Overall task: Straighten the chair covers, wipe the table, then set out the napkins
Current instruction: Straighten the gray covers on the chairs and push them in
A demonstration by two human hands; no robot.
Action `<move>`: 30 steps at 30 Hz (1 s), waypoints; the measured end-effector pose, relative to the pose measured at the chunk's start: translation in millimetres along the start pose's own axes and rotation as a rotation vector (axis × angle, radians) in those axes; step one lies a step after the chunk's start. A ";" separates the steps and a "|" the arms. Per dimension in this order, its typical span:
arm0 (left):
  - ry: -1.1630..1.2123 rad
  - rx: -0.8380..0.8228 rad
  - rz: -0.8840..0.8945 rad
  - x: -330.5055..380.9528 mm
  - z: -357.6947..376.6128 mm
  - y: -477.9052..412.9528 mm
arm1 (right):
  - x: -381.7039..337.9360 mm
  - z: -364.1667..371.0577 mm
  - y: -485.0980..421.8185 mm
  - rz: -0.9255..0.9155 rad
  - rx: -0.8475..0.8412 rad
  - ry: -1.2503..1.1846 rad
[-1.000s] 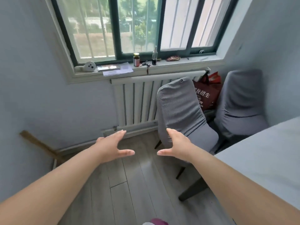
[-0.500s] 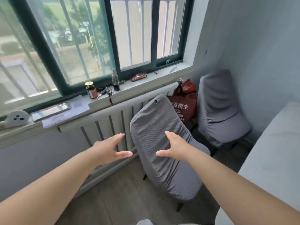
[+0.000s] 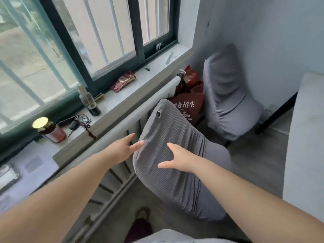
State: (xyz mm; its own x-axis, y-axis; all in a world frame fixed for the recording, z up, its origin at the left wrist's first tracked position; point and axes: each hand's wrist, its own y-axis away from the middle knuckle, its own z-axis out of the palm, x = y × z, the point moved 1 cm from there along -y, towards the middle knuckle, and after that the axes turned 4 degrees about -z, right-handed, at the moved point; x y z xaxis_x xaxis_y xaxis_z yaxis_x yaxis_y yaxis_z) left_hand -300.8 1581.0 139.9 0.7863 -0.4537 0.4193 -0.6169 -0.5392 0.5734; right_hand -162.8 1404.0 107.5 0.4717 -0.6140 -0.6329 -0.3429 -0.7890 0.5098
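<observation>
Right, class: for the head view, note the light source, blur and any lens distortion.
Head view: daylight through the window washes out the outdoors; the windowsill smears at lower left; the wide lens splays its uprights; the near chair cover shows sharp ribbing.

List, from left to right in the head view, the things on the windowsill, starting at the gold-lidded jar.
Jar → keys → bottle → red packet → small black object.
</observation>
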 end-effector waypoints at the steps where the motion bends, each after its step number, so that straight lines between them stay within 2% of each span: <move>1: -0.012 -0.016 0.003 -0.9 -5.4 -19.4 | -3.7 2.6 -12.0 0.031 -0.007 -0.023; 6: -0.043 -0.143 0.021 5.4 -25.4 -115.6 | -21.6 20.3 -67.4 0.169 -0.019 -0.177; 10: -0.076 -0.213 0.035 16.1 -24.2 -167.7 | -39.5 39.6 -91.5 0.185 -0.053 -0.228; 13: 0.000 -0.288 0.041 20.8 -15.4 -193.6 | -53.7 56.8 -107.4 0.198 -0.035 -0.213; 20: 0.159 -0.294 -0.048 29.2 2.7 -214.0 | -67.1 80.9 -134.0 0.369 0.074 -0.178; 24: 0.260 -0.322 -0.119 27.1 6.8 -221.1 | -69.4 98.4 -147.2 0.489 0.178 -0.261; 30: 0.358 -0.402 -0.114 29.3 10.0 -227.9 | -66.0 101.2 -150.8 0.505 0.206 -0.289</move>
State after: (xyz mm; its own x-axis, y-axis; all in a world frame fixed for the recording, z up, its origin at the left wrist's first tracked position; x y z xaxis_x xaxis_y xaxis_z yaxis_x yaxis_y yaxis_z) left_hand -137.5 1683.5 14.5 0.8529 -0.1010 0.5122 -0.5210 -0.2255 0.8232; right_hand -224.5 1561.1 13.4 -0.0187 -0.8718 -0.4896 -0.6300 -0.3700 0.6828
